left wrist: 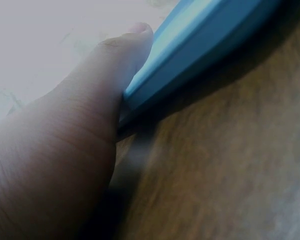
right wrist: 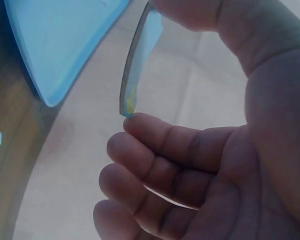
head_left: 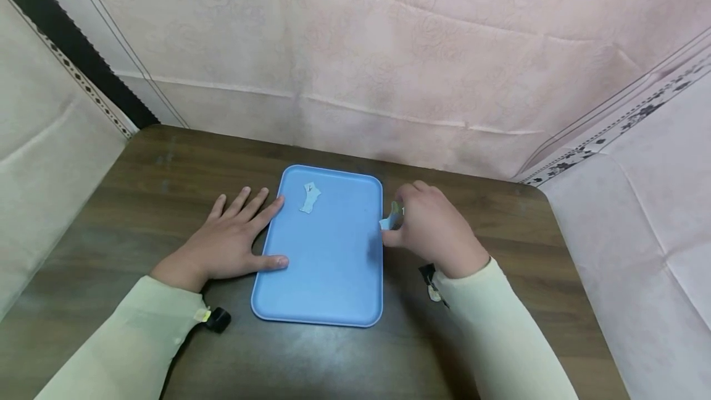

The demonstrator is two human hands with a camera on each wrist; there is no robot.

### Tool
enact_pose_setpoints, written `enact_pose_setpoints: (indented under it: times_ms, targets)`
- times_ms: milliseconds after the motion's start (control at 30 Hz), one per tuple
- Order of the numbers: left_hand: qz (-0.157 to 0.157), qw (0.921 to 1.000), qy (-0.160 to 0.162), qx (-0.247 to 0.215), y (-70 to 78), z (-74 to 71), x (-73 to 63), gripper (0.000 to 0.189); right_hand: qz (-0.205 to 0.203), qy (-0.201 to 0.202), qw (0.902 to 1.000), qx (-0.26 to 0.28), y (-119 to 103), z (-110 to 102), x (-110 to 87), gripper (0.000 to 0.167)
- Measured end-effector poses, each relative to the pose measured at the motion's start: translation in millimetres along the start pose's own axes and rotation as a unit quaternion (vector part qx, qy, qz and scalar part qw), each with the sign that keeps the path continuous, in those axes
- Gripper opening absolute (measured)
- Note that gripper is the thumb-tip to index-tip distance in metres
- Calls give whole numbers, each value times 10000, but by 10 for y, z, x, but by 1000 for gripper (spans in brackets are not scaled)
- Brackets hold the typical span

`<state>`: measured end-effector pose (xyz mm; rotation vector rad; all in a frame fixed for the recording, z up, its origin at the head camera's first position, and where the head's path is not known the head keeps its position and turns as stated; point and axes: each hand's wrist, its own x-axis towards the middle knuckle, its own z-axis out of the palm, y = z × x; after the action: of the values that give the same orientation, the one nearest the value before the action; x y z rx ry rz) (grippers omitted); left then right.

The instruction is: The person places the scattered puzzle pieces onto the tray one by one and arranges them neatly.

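Fingers (head_left: 252, 207) of the left hand (head_left: 224, 249) are spread apart, with thumb and index fingertip laid over the left rim of a blue tray (head_left: 324, 264); those of the right hand (head_left: 436, 227) are clamped on a thin piece (right wrist: 139, 65), pinched between thumb and index fingertip. Pale patterned sheets (head_left: 416, 48) are hung behind and at both sides of the brown tabletop (head_left: 528, 252). Both forearms are covered by pale green sleeves (head_left: 133, 338). Flat on the tabletop, the tray is set between the hands. A small light-blue scrap (head_left: 310, 197) is placed near its far left corner. The pinched piece, blue with a yellowish end, is held at the tray's right edge; whether they touch cannot be told.
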<state>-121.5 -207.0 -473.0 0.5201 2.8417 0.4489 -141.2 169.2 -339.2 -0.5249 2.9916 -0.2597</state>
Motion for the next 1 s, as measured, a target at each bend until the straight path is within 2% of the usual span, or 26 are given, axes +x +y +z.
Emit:
enact_pose_setpoints:
  times_ms: [167,433,700,833,1000]
  targets:
    - [6,10000,8,-19,4,2,-6,127,-315,-187,9989,-285,-52,54,235,45]
    - [19,10000,26,10,17,-9,-10,127,-709,-547,9941,-620,-143,123,553,63]
    - [21,10000,53,63,17,-15,-18,126,-1286,-770,9825,-1103,-282,263,853,55]
    - [59,9999,100,27,29,-31,-30,125,-1346,-938,9786,-1241,-358,303,971,61]
    - [66,9999,128,-4,25,-36,-36,124,-1278,-1009,9807,-1085,-425,315,1087,59]
